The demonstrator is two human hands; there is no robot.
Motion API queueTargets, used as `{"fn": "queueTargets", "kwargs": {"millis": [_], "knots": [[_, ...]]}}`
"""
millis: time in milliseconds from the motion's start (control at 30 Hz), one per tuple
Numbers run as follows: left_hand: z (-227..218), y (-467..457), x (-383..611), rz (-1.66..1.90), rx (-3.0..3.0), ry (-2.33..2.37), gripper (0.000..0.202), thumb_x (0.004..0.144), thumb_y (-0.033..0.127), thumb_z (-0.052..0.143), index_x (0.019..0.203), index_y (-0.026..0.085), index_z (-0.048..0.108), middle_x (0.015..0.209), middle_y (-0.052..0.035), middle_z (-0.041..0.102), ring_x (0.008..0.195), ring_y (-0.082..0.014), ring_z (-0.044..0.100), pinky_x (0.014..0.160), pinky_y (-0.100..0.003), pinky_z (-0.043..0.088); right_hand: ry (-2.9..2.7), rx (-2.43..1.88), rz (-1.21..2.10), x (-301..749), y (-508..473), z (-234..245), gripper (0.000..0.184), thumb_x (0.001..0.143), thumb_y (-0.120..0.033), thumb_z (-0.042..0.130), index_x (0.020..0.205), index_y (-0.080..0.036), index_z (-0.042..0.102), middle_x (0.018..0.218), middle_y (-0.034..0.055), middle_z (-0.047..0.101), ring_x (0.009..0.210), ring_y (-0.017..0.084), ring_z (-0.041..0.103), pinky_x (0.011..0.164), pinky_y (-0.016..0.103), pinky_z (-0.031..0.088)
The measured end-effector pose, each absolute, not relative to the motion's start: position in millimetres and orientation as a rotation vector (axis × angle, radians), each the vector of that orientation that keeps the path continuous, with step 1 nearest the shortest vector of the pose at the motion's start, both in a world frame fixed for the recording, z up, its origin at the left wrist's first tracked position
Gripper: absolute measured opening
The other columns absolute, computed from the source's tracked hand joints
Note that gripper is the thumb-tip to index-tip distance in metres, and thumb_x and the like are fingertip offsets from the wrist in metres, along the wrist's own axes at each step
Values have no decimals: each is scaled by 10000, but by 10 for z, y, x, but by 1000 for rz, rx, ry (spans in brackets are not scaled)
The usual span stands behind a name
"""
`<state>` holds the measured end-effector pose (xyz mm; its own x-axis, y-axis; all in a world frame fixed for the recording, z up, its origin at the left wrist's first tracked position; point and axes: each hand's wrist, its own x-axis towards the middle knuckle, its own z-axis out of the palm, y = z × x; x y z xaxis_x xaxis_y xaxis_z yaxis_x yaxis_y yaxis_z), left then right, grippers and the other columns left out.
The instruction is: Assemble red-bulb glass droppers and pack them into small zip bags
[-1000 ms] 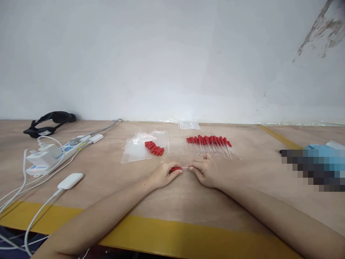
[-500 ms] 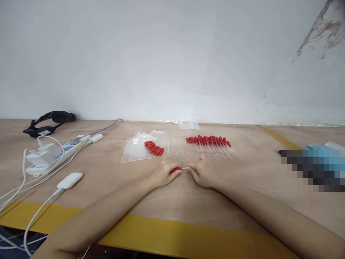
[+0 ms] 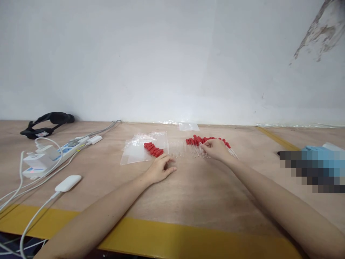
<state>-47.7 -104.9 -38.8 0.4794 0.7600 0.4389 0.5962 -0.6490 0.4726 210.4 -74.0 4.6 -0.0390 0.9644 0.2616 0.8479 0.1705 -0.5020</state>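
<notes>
My right hand (image 3: 216, 149) is closed in a pinch on a dropper at the pile of finished droppers (image 3: 192, 142), each a clear tube with a red rubber bulb. Part of that pile is hidden behind the hand. My left hand (image 3: 160, 169) rests on the table with its fingers apart and nothing visible in them. Just beyond its knuckles lie several loose red rubber bulbs (image 3: 153, 149). Between the bulbs and the droppers, a row of bare clear tubes (image 3: 176, 148) lies side by side.
Clear plastic bags (image 3: 134, 153) lie under and beside the bulbs; another bag (image 3: 188, 127) is against the wall. At left are a power strip (image 3: 58, 154) with cables, a white charging case (image 3: 68, 183) and a black headset (image 3: 51, 117). A blue item (image 3: 320, 154) sits at right.
My hands have parted from the dropper they held together. The right hand has moved up and right to the droppers; the left hand has opened and shifted slightly left.
</notes>
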Motion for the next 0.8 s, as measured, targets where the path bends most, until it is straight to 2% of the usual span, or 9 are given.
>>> {"fn": "queueTargets", "kwargs": {"millis": [167,267,433,633,800], "knots": [[-373,-1051,-486,884,2463,1160,220,758,335,561,903,173,597,816,-37,536,672,-133,495,621,-264,415,-1691,-1986,61,2071,-466,-8,263,735,-393,472,646,-202,630,722,59,649,743,220,568,686,321,334],[-370,-1048,-497,862,2467,1163,207,758,334,559,871,166,600,799,-37,532,659,-130,492,607,-258,408,-1696,-2051,7,2070,-435,-89,276,736,-376,457,590,-195,607,683,55,636,720,221,561,721,362,309],[-382,-1035,-496,873,2473,1154,205,760,339,555,864,170,608,799,-37,534,654,-129,494,597,-251,402,-1777,-2081,-37,2105,-452,-170,342,749,-376,423,500,-171,536,592,53,594,642,202,545,690,357,296],[-383,-1037,-489,854,2486,1171,217,763,347,548,877,172,609,791,-34,534,662,-131,499,613,-255,412,-1874,-1917,-108,1906,-504,-137,303,781,-399,398,687,-192,598,675,37,629,703,194,556,762,372,262],[-382,-1029,-490,875,2498,1145,208,761,336,557,872,170,611,783,-34,536,645,-127,494,604,-253,410,-2023,-1966,-69,1535,-420,-134,308,799,-351,394,757,-165,636,817,106,650,815,234,570,783,393,252]]}}
